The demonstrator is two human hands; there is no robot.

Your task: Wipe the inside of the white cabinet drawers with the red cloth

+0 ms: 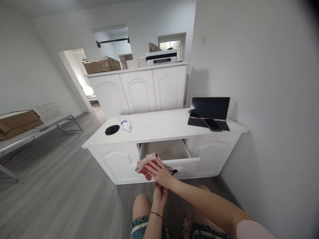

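Note:
A folded red and pale pink cloth is held in the air in front of the open drawer. My right hand lies over its near side with the fingers stretched across it. Below, my left hand, with a thin red bracelet at the wrist, comes up underneath the right one. Its fingers are mostly hidden, but it appears to hold the cloth from below. The drawer is pulled out of the white cabinet, and its pale inner floor shows. A black handle is on the drawer front.
On the white cabinet top are a plastic water bottle, a black flat object, a tablet and a phone. A wall closes off the right. My knees are close to the drawer.

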